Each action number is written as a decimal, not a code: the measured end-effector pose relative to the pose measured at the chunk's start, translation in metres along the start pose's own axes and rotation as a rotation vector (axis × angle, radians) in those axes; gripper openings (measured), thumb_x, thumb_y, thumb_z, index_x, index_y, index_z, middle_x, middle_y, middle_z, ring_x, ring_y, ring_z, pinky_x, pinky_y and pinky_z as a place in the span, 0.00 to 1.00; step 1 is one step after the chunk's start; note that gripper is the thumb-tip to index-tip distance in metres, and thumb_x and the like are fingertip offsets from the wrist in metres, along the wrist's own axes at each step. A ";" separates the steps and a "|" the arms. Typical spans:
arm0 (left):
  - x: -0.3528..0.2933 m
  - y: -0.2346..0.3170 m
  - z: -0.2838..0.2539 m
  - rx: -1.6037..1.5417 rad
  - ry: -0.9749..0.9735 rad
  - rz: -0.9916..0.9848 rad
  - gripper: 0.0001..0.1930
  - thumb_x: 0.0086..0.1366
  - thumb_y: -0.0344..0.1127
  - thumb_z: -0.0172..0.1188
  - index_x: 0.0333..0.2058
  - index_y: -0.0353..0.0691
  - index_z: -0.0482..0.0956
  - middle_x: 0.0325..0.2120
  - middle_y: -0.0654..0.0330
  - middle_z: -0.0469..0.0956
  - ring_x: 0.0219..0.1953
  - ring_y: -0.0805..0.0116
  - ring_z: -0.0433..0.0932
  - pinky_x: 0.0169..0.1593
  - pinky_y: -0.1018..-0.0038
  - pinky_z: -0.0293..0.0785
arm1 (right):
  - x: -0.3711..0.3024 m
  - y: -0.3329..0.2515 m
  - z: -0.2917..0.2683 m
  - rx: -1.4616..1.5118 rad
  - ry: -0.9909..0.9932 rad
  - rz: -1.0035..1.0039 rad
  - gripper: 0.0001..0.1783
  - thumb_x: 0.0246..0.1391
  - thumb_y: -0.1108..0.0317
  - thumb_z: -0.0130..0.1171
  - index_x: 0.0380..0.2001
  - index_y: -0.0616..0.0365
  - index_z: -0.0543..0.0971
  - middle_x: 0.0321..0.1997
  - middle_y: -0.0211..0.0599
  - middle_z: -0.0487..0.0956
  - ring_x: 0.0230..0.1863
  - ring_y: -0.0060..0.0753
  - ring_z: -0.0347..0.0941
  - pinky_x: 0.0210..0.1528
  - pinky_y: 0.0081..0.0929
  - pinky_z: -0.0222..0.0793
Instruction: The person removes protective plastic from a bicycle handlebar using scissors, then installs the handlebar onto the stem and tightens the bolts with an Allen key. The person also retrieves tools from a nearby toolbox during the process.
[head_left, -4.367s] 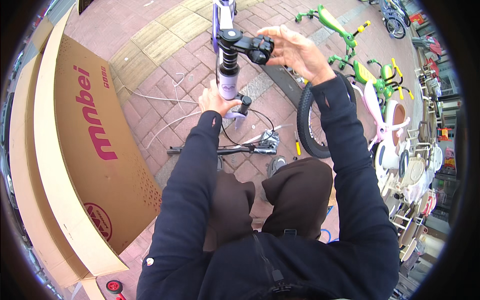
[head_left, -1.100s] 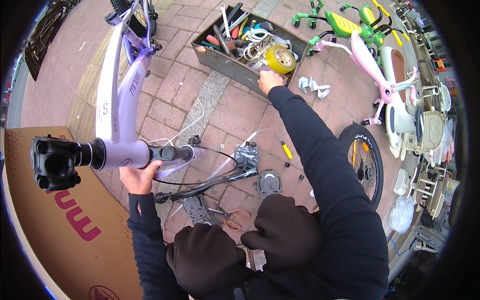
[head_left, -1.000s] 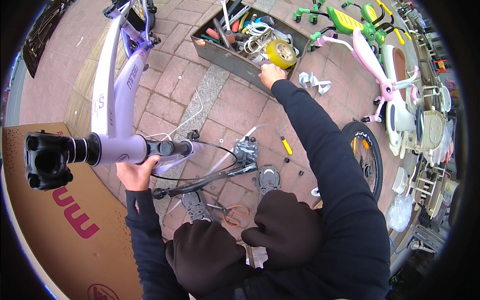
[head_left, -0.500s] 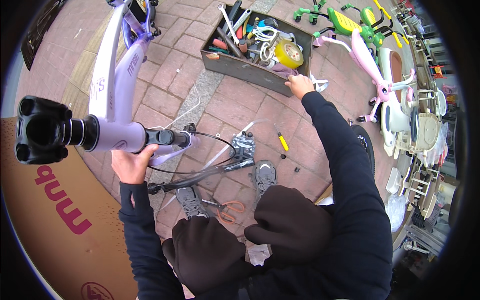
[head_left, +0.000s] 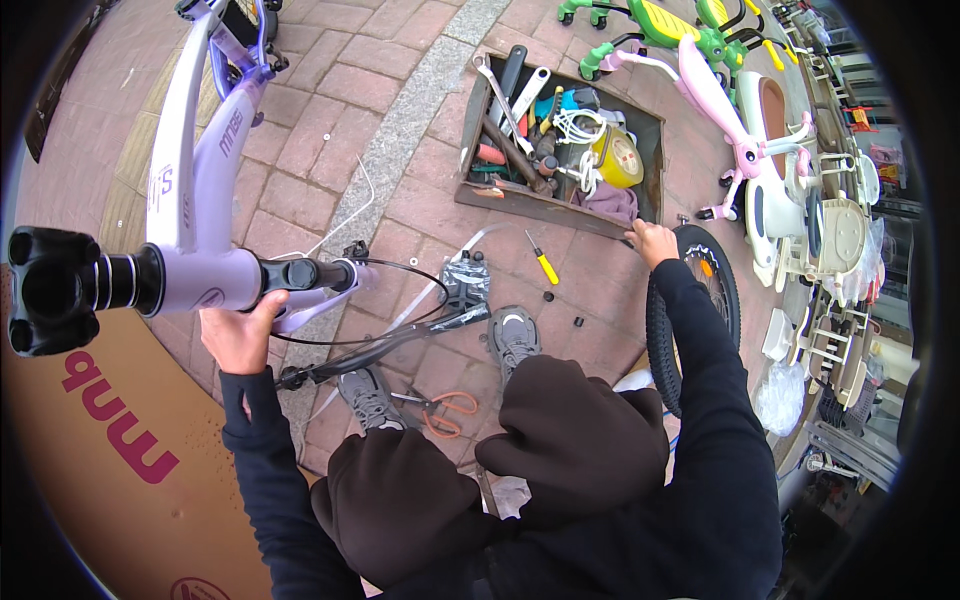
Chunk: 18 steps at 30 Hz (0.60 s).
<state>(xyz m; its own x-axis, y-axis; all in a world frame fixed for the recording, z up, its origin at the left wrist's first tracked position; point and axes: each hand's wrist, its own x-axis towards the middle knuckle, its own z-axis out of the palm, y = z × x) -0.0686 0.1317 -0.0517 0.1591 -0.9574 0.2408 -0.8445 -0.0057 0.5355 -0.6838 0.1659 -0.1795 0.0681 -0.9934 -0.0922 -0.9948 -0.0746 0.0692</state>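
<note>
My left hand [head_left: 238, 333] grips a lilac bicycle frame [head_left: 212, 280] from below near its head tube, thumb up against the black fork crown [head_left: 290, 274]. The fingers are partly hidden behind the tube. At the frame's left end is a black stem clamp [head_left: 52, 291]. My right hand [head_left: 652, 243] is closed on the near right corner of a dark metal toolbox [head_left: 540, 203]. Inside the box lie wrenches [head_left: 527, 100], a hammer [head_left: 520, 160], a roll of yellow tape [head_left: 619, 158], white cord [head_left: 580, 128] and a mauve cloth [head_left: 608, 203].
A yellow-handled screwdriver [head_left: 543, 260], orange-handled scissors [head_left: 450, 412] and a bagged black part [head_left: 466, 283] lie on the brick paving. A bicycle wheel [head_left: 662, 340] stands beside my right arm. Cardboard [head_left: 90, 480] lies at left; ride-on toys [head_left: 715, 100] stand at right.
The toolbox has slid right and closer to me, with my right hand holding its corner. More of the wheel shows now. My left hand keeps its hold on the frame.
</note>
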 end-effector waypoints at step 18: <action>-0.003 -0.012 0.004 -0.150 -0.019 -0.078 0.38 0.36 0.48 0.76 0.44 0.31 0.73 0.38 0.52 0.76 0.42 0.57 0.75 0.47 0.67 0.69 | 0.227 -0.165 -0.038 0.422 0.033 0.407 0.12 0.45 0.68 0.55 0.33 0.63 0.78 0.38 0.56 0.77 0.42 0.54 0.74 0.44 0.43 0.70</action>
<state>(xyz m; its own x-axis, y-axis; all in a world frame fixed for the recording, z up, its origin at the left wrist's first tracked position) -0.0610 0.1338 -0.0622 0.2106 -0.9610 0.1794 -0.7441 -0.0386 0.6669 -0.5012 -0.0503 -0.1745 -0.3302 -0.9375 -0.1102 -0.8848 0.3480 -0.3098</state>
